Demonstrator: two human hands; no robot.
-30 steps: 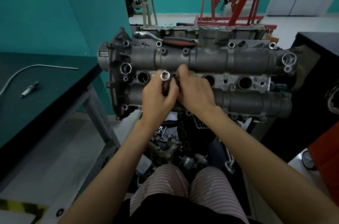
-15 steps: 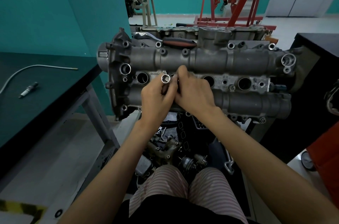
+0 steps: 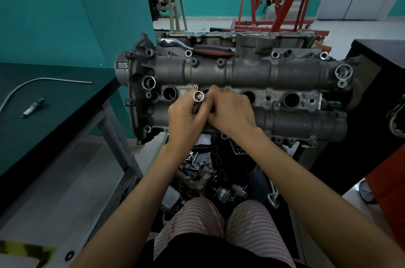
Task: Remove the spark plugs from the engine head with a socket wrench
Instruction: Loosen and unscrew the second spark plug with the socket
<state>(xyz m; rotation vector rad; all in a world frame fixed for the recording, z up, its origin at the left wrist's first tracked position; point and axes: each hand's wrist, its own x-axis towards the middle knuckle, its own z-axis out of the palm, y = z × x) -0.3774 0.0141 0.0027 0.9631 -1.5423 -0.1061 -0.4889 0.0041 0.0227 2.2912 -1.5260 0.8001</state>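
Spark plug socket (image 3: 198, 96), a shiny metal tube, is sitting in the fingers of the left hand (image 3: 186, 117), open end facing the camera, something pale showing inside; cannot tell whether it is a plug. Left hand is curling around the socket body. Right hand (image 3: 232, 112) is lying just beside it at 3 o'clock, fingers bent toward the socket and touching the left hand's fingers; what the right fingertips are pinching is hidden. Both hands are hovering over the engine head (image 3: 263, 74), in front of the second plug hole from the left. Open plug holes are showing at 9 o'clock and at 3 o'clock of the hands. A red-handled wrench (image 3: 210, 51) is lying along the head's far edge at 12 o'clock. One loose spark plug (image 3: 32, 108) is lying on the dark green table (image 3: 54, 118) at 9 o'clock, near a bent metal rod (image 3: 43, 80).
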